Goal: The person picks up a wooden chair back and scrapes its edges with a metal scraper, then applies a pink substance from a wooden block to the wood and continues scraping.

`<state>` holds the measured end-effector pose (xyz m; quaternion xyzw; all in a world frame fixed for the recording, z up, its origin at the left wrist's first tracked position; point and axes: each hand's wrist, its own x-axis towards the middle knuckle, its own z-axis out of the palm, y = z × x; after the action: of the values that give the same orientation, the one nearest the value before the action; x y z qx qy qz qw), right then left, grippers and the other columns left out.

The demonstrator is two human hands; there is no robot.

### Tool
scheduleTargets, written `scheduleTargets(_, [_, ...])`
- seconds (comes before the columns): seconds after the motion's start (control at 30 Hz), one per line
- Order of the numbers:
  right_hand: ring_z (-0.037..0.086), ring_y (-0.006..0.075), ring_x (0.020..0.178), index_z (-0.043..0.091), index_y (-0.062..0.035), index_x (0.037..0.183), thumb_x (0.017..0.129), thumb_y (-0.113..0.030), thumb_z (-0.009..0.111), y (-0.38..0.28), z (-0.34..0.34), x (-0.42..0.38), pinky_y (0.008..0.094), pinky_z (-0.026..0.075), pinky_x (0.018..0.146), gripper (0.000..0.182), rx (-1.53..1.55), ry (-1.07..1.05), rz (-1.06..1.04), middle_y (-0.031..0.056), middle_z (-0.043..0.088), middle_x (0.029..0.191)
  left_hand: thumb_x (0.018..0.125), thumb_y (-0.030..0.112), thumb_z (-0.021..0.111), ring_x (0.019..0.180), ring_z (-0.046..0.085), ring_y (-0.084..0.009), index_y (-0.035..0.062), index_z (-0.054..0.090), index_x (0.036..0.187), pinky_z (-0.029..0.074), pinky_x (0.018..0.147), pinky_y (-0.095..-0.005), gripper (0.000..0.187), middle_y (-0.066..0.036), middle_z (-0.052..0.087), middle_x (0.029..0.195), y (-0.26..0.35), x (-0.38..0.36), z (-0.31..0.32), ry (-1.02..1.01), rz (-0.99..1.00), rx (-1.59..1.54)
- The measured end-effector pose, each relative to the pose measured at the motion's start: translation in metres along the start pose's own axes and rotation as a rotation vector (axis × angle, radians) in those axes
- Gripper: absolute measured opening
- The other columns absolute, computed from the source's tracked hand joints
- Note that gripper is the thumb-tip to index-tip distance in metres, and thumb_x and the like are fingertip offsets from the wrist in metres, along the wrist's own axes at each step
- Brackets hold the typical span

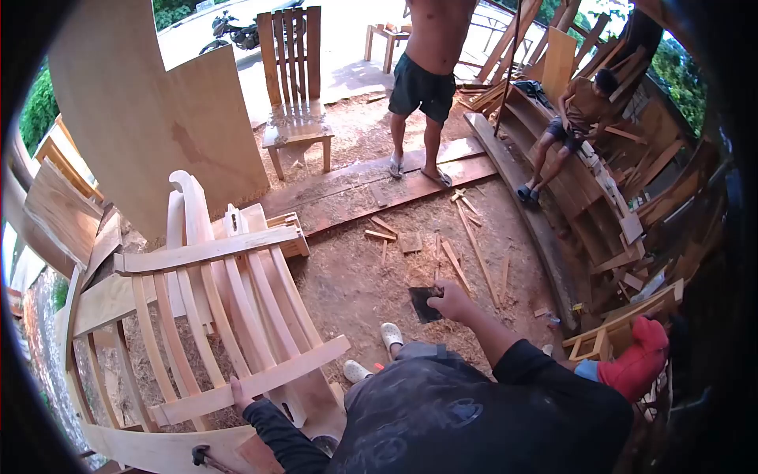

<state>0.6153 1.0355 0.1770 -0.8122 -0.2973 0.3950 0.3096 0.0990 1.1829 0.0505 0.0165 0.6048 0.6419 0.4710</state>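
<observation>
A slatted wooden frame with curved slats lies at the left, close to my body. My left hand touches its near crosspiece, with the fingers mostly hidden behind the wood. Out over the ground, my right hand is closed around a dark flat blade, which points to the left. Below the frame, a dark-headed tool rests by a broad curved board.
A slatted chair and a tall plywood sheet stand ahead. One person stands on planks; another sits on a wooden shelf unit. A person in red is at right. Offcuts litter the ground.
</observation>
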Motion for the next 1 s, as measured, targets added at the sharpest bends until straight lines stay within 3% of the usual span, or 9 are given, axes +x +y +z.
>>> scheduleTargets(0.2, [0.062, 0.0208, 0.075, 0.063, 0.0002, 0.097, 0.080, -0.015, 0.074, -0.006, 0.008, -0.015, 0.0361, 0.050, 0.069, 0.026, -0.179, 0.017, -0.047, 0.0103, 0.063, 0.079, 0.077, 0.022, 0.086, 0.094, 0.070, -0.0299, -0.0065, 0.060, 0.119, 0.063, 0.080, -0.0436, 0.057, -0.017, 0.067, 0.107, 0.016, -0.031, 0.018, 0.011, -0.032, 0.012])
scheduleTargets(0.3, [0.066, 0.0239, 0.072, 0.065, 0.0010, 0.104, 0.081, -0.014, 0.070, -0.004, 0.012, -0.017, 0.0373, 0.053, 0.068, 0.028, -0.191, 0.031, -0.084, 0.0149, 0.068, 0.083, 0.076, 0.023, 0.087, 0.093, 0.070, -0.0296, -0.0040, 0.059, 0.119, 0.064, 0.077, -0.0429, 0.058, -0.016, 0.067, 0.107, 0.020, -0.038, 0.018, -0.054, -0.091, -0.057])
scheduleTargets(0.5, [0.064, 0.0211, 0.069, 0.064, 0.0000, 0.097, 0.081, -0.014, 0.070, 0.012, 0.008, -0.001, 0.0363, 0.051, 0.065, 0.022, -0.198, -0.010, -0.181, 0.0118, 0.066, 0.079, 0.076, 0.032, 0.086, 0.084, 0.071, -0.0283, 0.0057, 0.057, 0.123, 0.065, 0.071, -0.0412, 0.061, -0.013, 0.068, 0.104, -0.002, -0.003, -0.002, -0.007, -0.017, 0.011])
scheduleTargets(0.6, [0.062, 0.0173, 0.066, 0.064, -0.0008, 0.095, 0.081, -0.012, 0.070, 0.000, -0.002, -0.003, 0.0346, 0.050, 0.062, 0.018, -0.088, -0.055, -0.113, 0.0092, 0.065, 0.077, 0.074, 0.026, 0.089, 0.084, 0.071, -0.0226, 0.0101, 0.061, 0.117, 0.063, 0.067, -0.0354, 0.054, -0.010, 0.068, 0.103, 0.000, -0.013, -0.001, 0.088, 0.031, 0.066])
scheduleTargets(0.7, [0.061, 0.0156, 0.065, 0.063, -0.0010, 0.095, 0.082, -0.010, 0.069, 0.008, -0.012, 0.009, 0.0335, 0.050, 0.060, 0.017, -0.012, -0.046, -0.140, 0.0079, 0.065, 0.077, 0.074, 0.026, 0.089, 0.077, 0.071, -0.0195, 0.0115, 0.062, 0.113, 0.062, 0.061, -0.0315, 0.050, -0.007, 0.070, 0.096, -0.001, -0.018, -0.007, 0.028, 0.005, 0.043])
scheduleTargets(0.73, [0.061, 0.0167, 0.073, 0.065, 0.0017, 0.099, 0.080, -0.009, 0.073, 0.003, -0.018, 0.008, 0.0333, 0.050, 0.070, 0.023, -0.007, -0.044, -0.090, 0.0084, 0.066, 0.080, 0.075, 0.026, 0.089, 0.076, 0.071, -0.0191, 0.0117, 0.062, 0.113, 0.062, 0.061, -0.0308, 0.049, -0.006, 0.070, 0.095, -0.002, -0.019, -0.007, 0.042, 0.008, 0.042])
scheduleTargets(1.0, [0.062, 0.0183, 0.076, 0.065, 0.0020, 0.099, 0.080, -0.011, 0.073, 0.020, -0.035, 0.015, 0.0348, 0.051, 0.071, 0.024, -0.066, -0.056, -0.089, 0.0097, 0.066, 0.080, 0.082, 0.018, 0.083, 0.075, 0.070, -0.0178, 0.0135, 0.063, 0.115, 0.061, 0.059, -0.0288, 0.038, -0.006, 0.071, 0.095, -0.011, -0.017, -0.016, 0.081, 0.024, 0.037])
